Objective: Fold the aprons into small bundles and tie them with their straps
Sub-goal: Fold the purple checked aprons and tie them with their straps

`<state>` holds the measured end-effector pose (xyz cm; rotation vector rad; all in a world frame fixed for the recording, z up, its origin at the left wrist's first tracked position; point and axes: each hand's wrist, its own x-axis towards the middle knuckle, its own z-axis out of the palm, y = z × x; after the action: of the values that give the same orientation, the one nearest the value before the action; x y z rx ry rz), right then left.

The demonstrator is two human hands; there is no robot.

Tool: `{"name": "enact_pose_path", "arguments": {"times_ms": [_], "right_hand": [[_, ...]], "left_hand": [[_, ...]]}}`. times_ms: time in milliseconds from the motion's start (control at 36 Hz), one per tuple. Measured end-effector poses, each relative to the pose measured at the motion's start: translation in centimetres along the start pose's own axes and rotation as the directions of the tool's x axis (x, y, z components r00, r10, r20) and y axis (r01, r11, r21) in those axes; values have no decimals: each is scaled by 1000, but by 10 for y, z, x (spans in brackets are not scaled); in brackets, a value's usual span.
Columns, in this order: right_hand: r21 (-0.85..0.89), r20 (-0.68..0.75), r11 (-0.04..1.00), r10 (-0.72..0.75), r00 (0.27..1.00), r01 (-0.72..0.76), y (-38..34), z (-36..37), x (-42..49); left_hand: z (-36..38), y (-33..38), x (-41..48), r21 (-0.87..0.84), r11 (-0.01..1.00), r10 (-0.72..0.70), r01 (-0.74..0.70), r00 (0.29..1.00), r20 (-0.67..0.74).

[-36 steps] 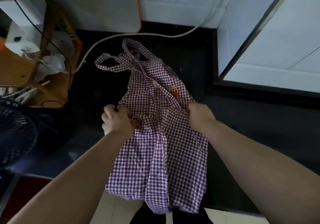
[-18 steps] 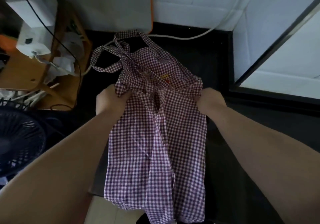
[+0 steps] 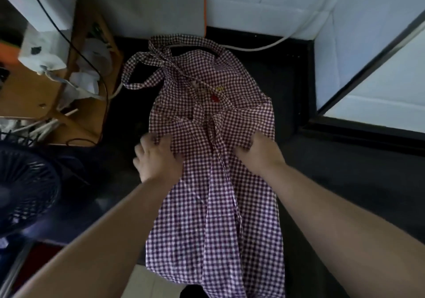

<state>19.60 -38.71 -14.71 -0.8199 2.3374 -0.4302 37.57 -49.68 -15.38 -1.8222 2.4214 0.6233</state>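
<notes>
In the middle of the frame the checked apron (image 3: 213,182) lies long on the dark counter (image 3: 345,182) — ready to fold. The left hand (image 3: 157,157) rests half open on its edge, while the right hand (image 3: 259,152) pinches the cloth — likely to pull it flat

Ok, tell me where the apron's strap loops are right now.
In the head view the strap loops lie at the far end of the checked apron, upper centre-left on the dark surface, beside the wooden shelf and near the white cable.

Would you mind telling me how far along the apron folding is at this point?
Early. Done: the checked apron is spread on the dark surface. In hand: the left hand and right hand press its middle. Left: no fold yet, and the straps lie loose, untied.
</notes>
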Motion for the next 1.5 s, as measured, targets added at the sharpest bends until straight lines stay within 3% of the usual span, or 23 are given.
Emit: {"name": "enact_pose_path", "arguments": {"times_ms": [139,250,306,361,417,472,528,722,833,944,1028,1056,1083,1139,1194,1222,1333,1417,1500], "right_hand": [[-154,135,988,-12,991,33,12,13,-35],[-121,174,982,-125,977,147,29,14,-57],[-185,124,974,-108,986,129,36,13,-65],[-286,-11,958,-6,1000,3,38,10,-69],[-245,-33,952,183,983,-185,41,8,-73],[-159,79,954,268,960,-254,49,12,-76],[-156,117,968,216,969,-197,58,18,-79],[-39,17,993,108,994,-107,63,8,-89],[56,-9,997,-50,999,51,70,-9,-85],[136,-26,990,38,999,-34,71,-11,-84],[69,-191,998,6,982,8,59,-2,-94],[60,-187,998,-16,982,28,53,1,-99],[67,-118,997,-21,993,29,49,6,-104],[97,154,993,59,986,-74,41,16,-115],[92,375,981,127,918,-173,36,28,-124],[45,418,985,135,898,-169,33,32,-127],[-249,333,962,197,922,-116,23,56,-129],[-114,266,990,113,957,-85,25,60,-126],[78,104,985,144,984,-153,31,45,-124]], "left_hand": [[11,-35,-48,-123,992,18,-9,997,72],[7,-45,-77,-241,965,-91,104,994,64],[7,-45,-85,-263,950,-145,168,984,102],[8,-44,-90,-248,949,-168,197,977,132],[9,-43,-95,-247,943,-194,222,972,130],[11,-45,-102,-263,927,-246,268,963,113],[13,-50,-108,-258,923,-269,286,958,97],[14,-59,-108,-367,879,-325,304,946,5],[4,-60,-84,-371,901,-248,227,969,-8],[0,-55,-66,-340,930,-142,142,990,26],[6,-47,-73,-167,980,-111,109,994,-5],[9,-46,-81,-80,994,-81,76,995,-50],[14,-46,-90,-17,1000,-13,12,997,-81],[24,-48,-110,-5,988,154,-154,988,-34],[32,-50,-125,-74,975,216,-210,972,94],[33,-50,-129,-88,975,217,-206,966,143],[25,-49,-132,-46,966,258,-255,925,280],[21,-51,-131,7,955,272,-298,882,384],[19,-53,-125,103,931,278,-351,861,426]]}}
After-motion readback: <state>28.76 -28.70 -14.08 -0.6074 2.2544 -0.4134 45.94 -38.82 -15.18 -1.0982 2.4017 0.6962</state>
